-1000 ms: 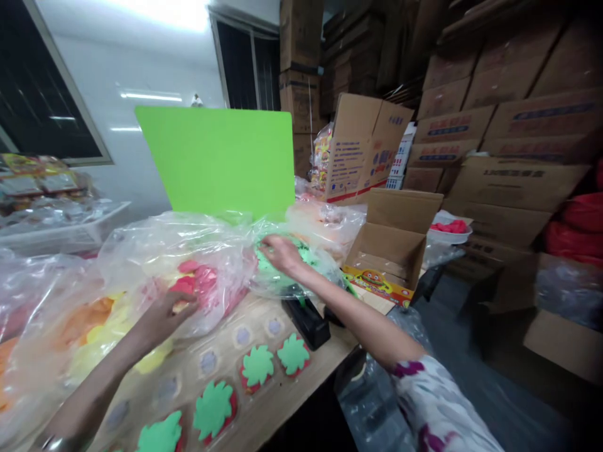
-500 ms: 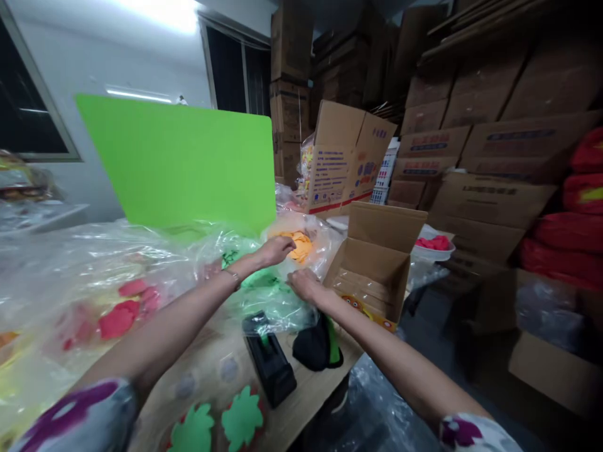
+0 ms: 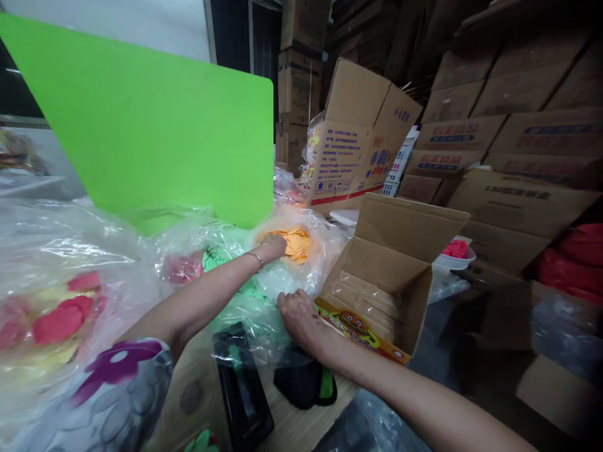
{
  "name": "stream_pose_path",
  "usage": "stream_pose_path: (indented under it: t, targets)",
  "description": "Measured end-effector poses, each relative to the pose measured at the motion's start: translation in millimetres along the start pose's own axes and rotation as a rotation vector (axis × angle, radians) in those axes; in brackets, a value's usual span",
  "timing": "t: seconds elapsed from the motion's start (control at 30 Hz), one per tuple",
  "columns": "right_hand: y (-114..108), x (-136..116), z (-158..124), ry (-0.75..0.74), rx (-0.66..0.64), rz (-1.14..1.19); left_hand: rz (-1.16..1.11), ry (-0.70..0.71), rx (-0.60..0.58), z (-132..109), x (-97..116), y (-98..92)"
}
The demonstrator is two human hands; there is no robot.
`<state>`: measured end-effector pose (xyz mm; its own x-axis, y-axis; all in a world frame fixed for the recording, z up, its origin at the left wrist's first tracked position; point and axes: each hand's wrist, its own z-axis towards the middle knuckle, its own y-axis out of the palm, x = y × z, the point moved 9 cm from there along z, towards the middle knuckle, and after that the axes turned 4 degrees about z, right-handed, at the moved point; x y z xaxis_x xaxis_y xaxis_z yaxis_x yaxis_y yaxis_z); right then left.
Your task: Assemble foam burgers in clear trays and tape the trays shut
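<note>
Left hand, a thin silver bangle at the wrist, on a clear plastic bag of orange foam shapes, just beside the orange heap, with film over the foam. Left fingers together and curled; any grip on the film impossible to tell. Right hand lower down, pressed onto crumpled clear plastic over bright green foam shapes with black marks. Right fingers together and bent downward, resting on the film; no clear clamp, though a pinch cannot be ruled out.

Further left, a large clear plastic bag of red and pale yellow foam shapes. Beneath the bags, a pale wooden bench carrying a black tape dispenser and a black pouch with green trim, both near the right hand.

Just beside the right hand, an open brown cardboard box, flaps raised, a cartoon burger printed on its yellow front, tan card sheets in the bottom. Past it, a white plastic bowl of red pieces. Behind the bags, a flat bright green board propped upright. Beyond, stacked cardboard cartons and bulging red bags.
</note>
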<state>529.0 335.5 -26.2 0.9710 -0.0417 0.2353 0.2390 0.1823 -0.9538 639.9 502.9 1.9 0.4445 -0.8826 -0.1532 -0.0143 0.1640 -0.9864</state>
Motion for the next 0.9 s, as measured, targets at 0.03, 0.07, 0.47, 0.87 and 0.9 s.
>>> stream_pose_path:
  t: [0.03, 0.07, 0.47, 0.87, 0.9]
  targets:
    - [-0.3, -0.9, -1.6, -0.004, 0.044, -0.023, -0.01, 0.003, -0.004, 10.0, 7.6, 2.2]
    - [-0.7, -1.8, -3.5, -0.008, 0.084, -0.042, -0.021, 0.009, -0.009, 19.3, 15.5, 5.1]
    - [6.7, -3.6, -13.7, -0.006, 0.201, -0.08, -0.071, 0.313, -0.081, 52.2, 18.3, 46.6]
    - [-5.1, -7.7, -19.5, -0.026, 0.214, -0.104, -0.016, 0.485, 0.003, 61.6, 17.8, 49.1]
    - [-6.3, -7.7, -19.9, -0.023, 0.199, -0.11, -0.018, 0.501, 0.014, 62.1, 17.7, 47.6]
